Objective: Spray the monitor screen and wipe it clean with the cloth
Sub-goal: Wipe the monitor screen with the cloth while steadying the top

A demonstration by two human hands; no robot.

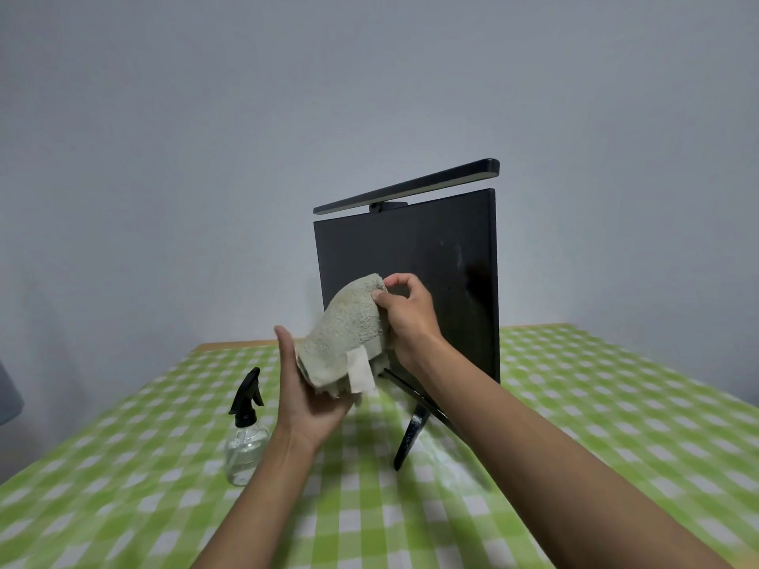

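A home room, it seems: a table (616, 404) under a green-and-white checked cloth stands against a bare grey wall (205, 158), with 1 monitor (431, 260) carrying a light bar (410, 186).

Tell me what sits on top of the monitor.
A black light bar is clipped along the monitor top edge by a small mount. How it grips the back is hidden.

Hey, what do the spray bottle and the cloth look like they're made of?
Spray bottle: clear glossy body, probably plastic though glass is possible; matte black trigger head, likely plastic. Cloth: grey-green terry towelling, with a looped, fuzzy pile.
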